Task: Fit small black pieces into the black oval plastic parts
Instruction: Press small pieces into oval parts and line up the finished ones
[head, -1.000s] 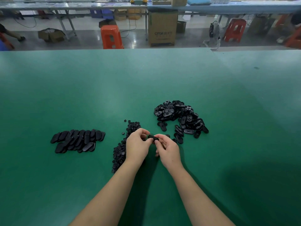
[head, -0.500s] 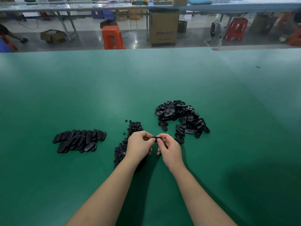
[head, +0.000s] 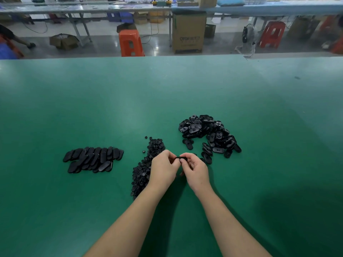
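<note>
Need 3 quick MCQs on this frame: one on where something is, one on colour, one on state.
1. The neat batch of oval parts lies:
A. left of the hands
B. right of the hands
C. on a stool

2. The table top is:
A. white
B. green
C. grey

3. The oval part at centre is:
A. lying on the table
B. in the loose pile
C. held between both hands

Answers: 1 A, it sits left of the left hand. 2 B, the surface is green. 3 C, the left hand and right hand both grip it.
</note>
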`<state>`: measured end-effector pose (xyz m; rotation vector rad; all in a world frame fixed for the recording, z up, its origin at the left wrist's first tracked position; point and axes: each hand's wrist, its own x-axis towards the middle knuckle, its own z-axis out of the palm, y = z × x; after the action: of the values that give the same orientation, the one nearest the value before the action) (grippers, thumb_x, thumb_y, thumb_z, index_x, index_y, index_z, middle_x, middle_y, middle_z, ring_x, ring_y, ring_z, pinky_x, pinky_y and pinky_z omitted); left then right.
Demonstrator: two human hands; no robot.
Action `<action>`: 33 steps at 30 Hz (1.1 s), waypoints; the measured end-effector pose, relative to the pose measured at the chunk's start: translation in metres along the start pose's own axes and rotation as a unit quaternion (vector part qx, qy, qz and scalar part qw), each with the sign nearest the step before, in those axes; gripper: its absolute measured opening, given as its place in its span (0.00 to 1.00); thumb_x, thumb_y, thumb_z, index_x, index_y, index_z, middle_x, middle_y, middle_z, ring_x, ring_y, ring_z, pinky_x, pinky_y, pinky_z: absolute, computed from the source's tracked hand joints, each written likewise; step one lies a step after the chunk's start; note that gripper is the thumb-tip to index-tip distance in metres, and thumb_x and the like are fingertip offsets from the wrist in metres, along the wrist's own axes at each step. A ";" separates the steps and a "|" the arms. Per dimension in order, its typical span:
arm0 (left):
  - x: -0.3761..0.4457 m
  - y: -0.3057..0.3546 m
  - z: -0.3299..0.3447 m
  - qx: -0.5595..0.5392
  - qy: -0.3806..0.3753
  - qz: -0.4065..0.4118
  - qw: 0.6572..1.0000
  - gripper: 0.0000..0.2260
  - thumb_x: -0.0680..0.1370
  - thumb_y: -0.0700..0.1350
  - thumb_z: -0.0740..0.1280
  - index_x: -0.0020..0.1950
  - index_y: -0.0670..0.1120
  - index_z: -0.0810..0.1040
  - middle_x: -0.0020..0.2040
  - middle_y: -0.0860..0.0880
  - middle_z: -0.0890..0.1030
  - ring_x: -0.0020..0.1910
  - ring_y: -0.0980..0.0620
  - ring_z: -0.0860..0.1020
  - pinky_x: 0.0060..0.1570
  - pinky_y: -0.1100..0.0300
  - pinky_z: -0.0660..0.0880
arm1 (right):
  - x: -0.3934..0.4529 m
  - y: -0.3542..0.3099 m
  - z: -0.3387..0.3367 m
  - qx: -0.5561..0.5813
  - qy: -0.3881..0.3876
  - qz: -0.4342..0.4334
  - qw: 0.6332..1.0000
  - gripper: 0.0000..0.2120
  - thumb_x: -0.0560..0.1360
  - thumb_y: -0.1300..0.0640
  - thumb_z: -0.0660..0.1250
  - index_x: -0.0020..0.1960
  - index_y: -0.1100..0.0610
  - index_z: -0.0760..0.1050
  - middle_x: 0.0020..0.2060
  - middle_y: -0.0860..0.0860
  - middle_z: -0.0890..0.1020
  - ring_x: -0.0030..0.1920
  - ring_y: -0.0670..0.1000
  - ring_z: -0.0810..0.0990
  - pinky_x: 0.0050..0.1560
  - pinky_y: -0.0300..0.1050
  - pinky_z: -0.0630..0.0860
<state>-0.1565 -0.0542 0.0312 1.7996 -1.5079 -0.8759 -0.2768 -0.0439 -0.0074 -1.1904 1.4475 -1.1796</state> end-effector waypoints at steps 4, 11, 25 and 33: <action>-0.003 -0.003 0.007 0.011 0.016 0.009 1.000 0.02 0.78 0.45 0.68 0.47 0.47 0.77 0.42 0.53 0.80 0.40 0.57 0.78 0.39 0.64 0.74 | 0.001 0.002 0.000 -0.002 0.001 0.000 1.000 0.10 0.80 0.62 0.68 0.49 0.48 0.81 0.40 0.47 0.86 0.36 0.51 0.83 0.45 0.54 0.83; -0.002 -0.004 0.011 0.011 0.024 0.024 0.999 0.02 0.79 0.44 0.68 0.47 0.47 0.76 0.42 0.54 0.79 0.41 0.58 0.77 0.39 0.66 0.72 | 0.002 0.004 -0.001 0.005 0.008 0.004 1.000 0.10 0.80 0.63 0.68 0.49 0.48 0.81 0.42 0.46 0.86 0.41 0.52 0.84 0.48 0.54 0.83; 0.000 -0.008 0.005 0.047 0.013 0.117 0.992 0.02 0.79 0.40 0.67 0.49 0.47 0.78 0.42 0.55 0.79 0.40 0.61 0.75 0.39 0.71 0.70 | 0.002 0.003 -0.001 0.025 0.017 0.001 1.000 0.07 0.80 0.62 0.68 0.51 0.51 0.81 0.38 0.48 0.85 0.31 0.45 0.79 0.35 0.44 0.81; 0.003 -0.015 -0.010 0.203 0.037 0.253 0.945 0.10 0.80 0.46 0.67 0.60 0.51 0.80 0.50 0.52 0.80 0.46 0.50 0.80 0.44 0.54 0.77 | 0.001 0.001 -0.002 0.041 0.005 -0.008 0.999 0.06 0.82 0.59 0.65 0.53 0.49 0.80 0.37 0.50 0.84 0.29 0.48 0.77 0.35 0.45 0.79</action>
<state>-0.1396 -0.0543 0.0249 1.5582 -2.0811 -0.2522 -0.2788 -0.0447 -0.0085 -1.1435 1.3862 -1.2447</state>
